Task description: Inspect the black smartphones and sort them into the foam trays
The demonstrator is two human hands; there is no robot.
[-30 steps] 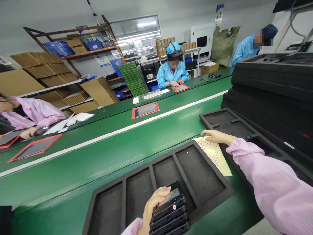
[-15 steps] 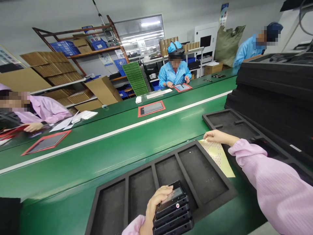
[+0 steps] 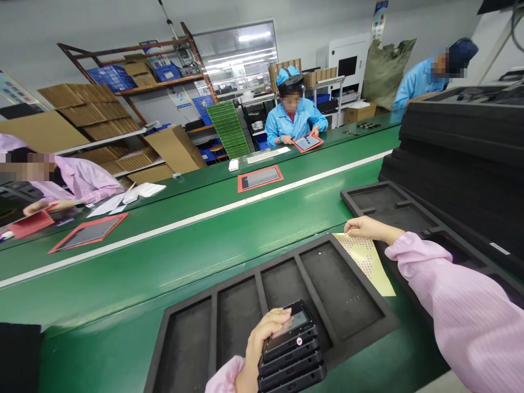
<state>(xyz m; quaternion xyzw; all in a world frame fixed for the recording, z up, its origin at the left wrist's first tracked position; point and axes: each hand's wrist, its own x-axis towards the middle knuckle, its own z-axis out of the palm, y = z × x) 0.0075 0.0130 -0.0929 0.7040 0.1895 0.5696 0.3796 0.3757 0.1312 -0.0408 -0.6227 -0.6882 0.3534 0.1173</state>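
Evidently early: the left hand (image 3: 262, 341) wraps its fingers around a stack of black devices (image 3: 291, 355) at the near edge of the foam tray (image 3: 229, 284) — its visible pockets empty — while the right hand (image 3: 366, 228) pinches its fingers narrowly on the top of the yellow sticker sheet (image 3: 370, 265), which lies on the bench (image 3: 164, 256).

A long green belt (image 3: 184, 256) runs across the room, with a white line (image 3: 204, 215) along it. At 6 o'clock a black tray (image 3: 344, 295) with four slots lies flat on it. Just beside it, at 4 o'clock, lies a yellow sheet (image 3: 370, 265) with dots. At 3 o'clock lies another tray (image 3: 368, 199), with a pile of trays (image 3: 458, 158) behind. Red-edged screens lie at 12 o'clock (image 3: 260, 178) and 9 o'clock (image 3: 88, 233).
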